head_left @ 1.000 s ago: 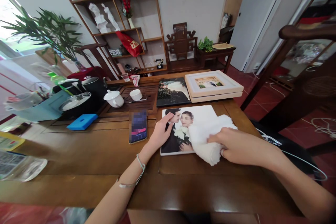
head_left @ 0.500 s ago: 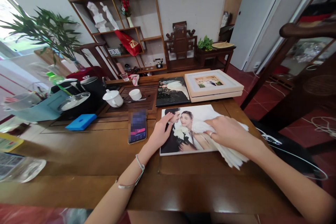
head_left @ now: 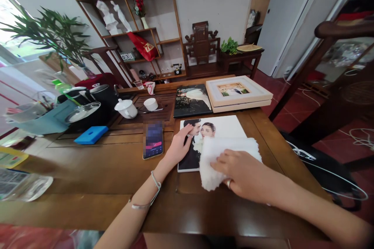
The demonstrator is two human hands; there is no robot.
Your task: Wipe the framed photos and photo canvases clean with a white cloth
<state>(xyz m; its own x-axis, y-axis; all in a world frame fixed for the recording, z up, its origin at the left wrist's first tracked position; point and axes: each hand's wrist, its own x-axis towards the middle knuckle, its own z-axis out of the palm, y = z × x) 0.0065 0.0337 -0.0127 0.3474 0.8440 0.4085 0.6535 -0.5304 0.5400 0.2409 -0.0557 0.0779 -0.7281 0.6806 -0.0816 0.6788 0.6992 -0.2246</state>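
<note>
Two hands rest on the wedding photo panel (head_left: pixel 226 126), flat on the wooden table (head_left: pixel 87 171). The left hand (head_left: pixel 177 151) is open, pinning its stiff-looking left edge. The right hand (head_left: pixel 239 173) lies flat, grasping nothing, pressing a seemingly soft, light white cloth (head_left: pixel 214 155) over its near side.

cloth (head_left: pixel 224 151) wht | table (head_left: pixel 102 167) brn wood | box (head_left: pixel 91 135) blue

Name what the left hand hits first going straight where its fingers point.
Past the wedding print under the left hand, likely the dark photo panel behind it; the white frame beside lies close to that line.
</note>
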